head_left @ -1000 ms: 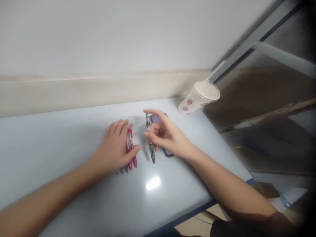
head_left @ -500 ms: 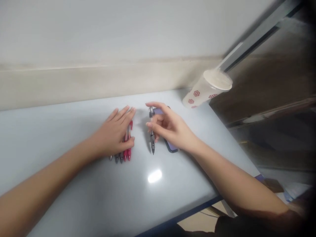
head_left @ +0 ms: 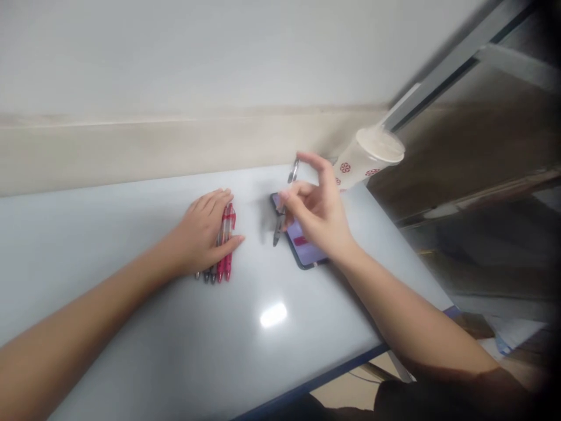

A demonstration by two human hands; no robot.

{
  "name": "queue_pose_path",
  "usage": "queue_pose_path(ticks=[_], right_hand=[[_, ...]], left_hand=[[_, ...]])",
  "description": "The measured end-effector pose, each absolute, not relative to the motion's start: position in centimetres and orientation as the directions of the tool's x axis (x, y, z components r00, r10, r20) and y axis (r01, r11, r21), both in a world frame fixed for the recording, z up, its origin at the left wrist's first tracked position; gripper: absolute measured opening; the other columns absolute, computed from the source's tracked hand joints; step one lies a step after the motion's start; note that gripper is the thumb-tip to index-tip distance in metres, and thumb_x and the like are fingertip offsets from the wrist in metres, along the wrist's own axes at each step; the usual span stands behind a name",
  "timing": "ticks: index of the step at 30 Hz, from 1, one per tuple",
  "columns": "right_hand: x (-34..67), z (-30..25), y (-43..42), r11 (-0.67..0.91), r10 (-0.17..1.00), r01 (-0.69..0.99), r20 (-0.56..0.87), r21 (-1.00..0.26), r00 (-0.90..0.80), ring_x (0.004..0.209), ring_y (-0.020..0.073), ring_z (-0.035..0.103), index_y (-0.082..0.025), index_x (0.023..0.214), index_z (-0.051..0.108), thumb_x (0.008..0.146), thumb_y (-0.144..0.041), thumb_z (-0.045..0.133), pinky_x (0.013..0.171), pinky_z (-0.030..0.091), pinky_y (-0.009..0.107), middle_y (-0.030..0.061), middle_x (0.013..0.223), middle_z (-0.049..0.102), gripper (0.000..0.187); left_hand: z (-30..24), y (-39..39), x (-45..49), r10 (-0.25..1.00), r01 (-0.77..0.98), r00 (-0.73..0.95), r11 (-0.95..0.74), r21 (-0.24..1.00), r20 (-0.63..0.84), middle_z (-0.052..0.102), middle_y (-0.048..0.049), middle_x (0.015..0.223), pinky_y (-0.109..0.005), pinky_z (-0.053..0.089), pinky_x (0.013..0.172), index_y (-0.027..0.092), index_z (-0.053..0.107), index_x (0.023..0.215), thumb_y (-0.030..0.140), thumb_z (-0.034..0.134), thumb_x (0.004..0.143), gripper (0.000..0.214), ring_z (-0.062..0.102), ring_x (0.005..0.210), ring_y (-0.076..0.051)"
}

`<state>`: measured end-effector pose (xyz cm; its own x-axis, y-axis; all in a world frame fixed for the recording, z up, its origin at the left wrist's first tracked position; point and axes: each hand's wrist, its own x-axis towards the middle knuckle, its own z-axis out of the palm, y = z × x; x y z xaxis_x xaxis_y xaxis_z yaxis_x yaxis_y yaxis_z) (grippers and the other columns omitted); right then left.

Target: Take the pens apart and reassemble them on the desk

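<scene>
My right hand (head_left: 322, 213) pinches a clear-barrelled pen with a dark grey grip (head_left: 278, 229). The index finger rests at the pen's top end, and the tip slants down and left above the table. Beneath that hand lies a phone (head_left: 302, 254) with a lilac screen, partly covered. My left hand (head_left: 204, 231) lies flat over a row of pens, its thumb stretched across two red pens (head_left: 227, 266). Dark grey pens (head_left: 210, 275) poke out below the palm; the rest of them is hidden.
A white table (head_left: 175, 345) runs along a wall (head_left: 175, 146). At its back right stands a lidded paper cup (head_left: 368, 158) with red flower marks, just behind my right hand. The table's blue edge (head_left: 350, 365) is on the near right side.
My right hand has lifted the pen up and to the right, tilting it, and more of the phone shows. My left hand stays on the row, its fingers drawn slightly closer.
</scene>
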<state>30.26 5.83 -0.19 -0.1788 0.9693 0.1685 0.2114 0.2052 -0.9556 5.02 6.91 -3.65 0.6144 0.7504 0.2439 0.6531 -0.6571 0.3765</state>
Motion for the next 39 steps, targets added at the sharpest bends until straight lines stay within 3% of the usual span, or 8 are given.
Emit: queue_pose_path(ticks=[4, 9, 15, 23, 27, 39], right_hand=[[31.2, 0.7, 6.0, 0.237, 0.970, 0.285, 0.210, -0.929, -0.123, 0.056, 0.0155, 0.056, -0.039, 0.147, 0.033, 0.097, -0.063, 0.066, 0.053, 0.055, 0.035, -0.0002, 0.088, 0.063, 0.064], [33.0, 2.0, 6.5, 0.295, 0.951, 0.347, 0.308, -0.891, -0.016, 0.059, 0.0174, 0.057, -0.039, 0.142, 0.038, 0.095, -0.060, 0.070, 0.052, 0.053, 0.035, -0.0016, 0.081, 0.062, 0.061], [33.8, 1.7, 7.2, 0.347, 0.925, 0.343, 0.380, -0.873, 0.032, 0.064, 0.0185, 0.062, -0.038, 0.140, 0.040, 0.096, -0.058, 0.070, 0.055, 0.053, 0.034, -0.0014, 0.080, 0.060, 0.057], [31.3, 0.8, 5.9, 0.219, 0.964, 0.237, 0.172, -0.947, -0.203, 0.062, 0.0164, 0.058, -0.032, 0.127, 0.049, 0.096, -0.044, 0.073, 0.056, 0.055, 0.034, -0.0029, 0.081, 0.052, 0.042], [30.6, 0.8, 5.3, 0.144, 0.950, 0.224, 0.071, -0.964, -0.305, 0.057, 0.0129, 0.055, -0.027, 0.126, 0.051, 0.095, -0.039, 0.074, 0.053, 0.048, 0.029, -0.0054, 0.075, 0.053, 0.040], [30.2, 0.6, 5.0, 0.061, 0.924, 0.232, -0.033, -0.971, -0.381, 0.061, 0.0127, 0.057, -0.024, 0.125, 0.051, 0.094, -0.031, 0.072, 0.059, 0.048, 0.028, -0.0060, 0.075, 0.056, 0.038]], left_hand=[[-3.7, 6.9, 5.3, 0.759, 0.664, 0.604, -0.648, 0.372, 0.244, 0.049, -0.0243, 0.160, -0.060, 0.033, 0.126, 0.011, 0.041, 0.156, 0.054, 0.051, 0.101, 0.070, 0.039, 0.154, -0.040], [-4.0, 6.3, 5.6, 0.804, 0.721, 0.526, -0.595, 0.355, 0.278, 0.043, -0.0243, 0.165, -0.064, 0.023, 0.129, 0.012, 0.037, 0.158, 0.057, 0.052, 0.100, 0.076, 0.032, 0.157, -0.044], [-3.9, 6.2, 5.6, 0.816, 0.714, 0.498, -0.578, 0.394, 0.295, 0.052, -0.0236, 0.156, -0.059, 0.038, 0.121, 0.013, 0.042, 0.154, 0.055, 0.054, 0.101, 0.069, 0.046, 0.147, -0.040], [-3.8, 6.3, 5.6, 0.811, 0.700, 0.482, -0.584, 0.411, 0.331, 0.060, -0.0194, 0.145, -0.057, 0.042, 0.116, 0.015, 0.049, 0.147, 0.046, 0.055, 0.102, 0.055, 0.052, 0.136, -0.037], [-3.7, 6.4, 5.7, 0.810, 0.703, 0.489, -0.586, 0.403, 0.324, 0.063, -0.0173, 0.141, -0.056, 0.044, 0.111, 0.017, 0.053, 0.145, 0.044, 0.054, 0.102, 0.050, 0.053, 0.133, -0.037], [-3.9, 6.5, 5.7, 0.819, 0.723, 0.502, -0.574, 0.385, 0.278, 0.055, -0.0193, 0.150, -0.060, 0.041, 0.115, 0.017, 0.058, 0.136, 0.045, 0.057, 0.100, 0.045, 0.047, 0.141, -0.039]])
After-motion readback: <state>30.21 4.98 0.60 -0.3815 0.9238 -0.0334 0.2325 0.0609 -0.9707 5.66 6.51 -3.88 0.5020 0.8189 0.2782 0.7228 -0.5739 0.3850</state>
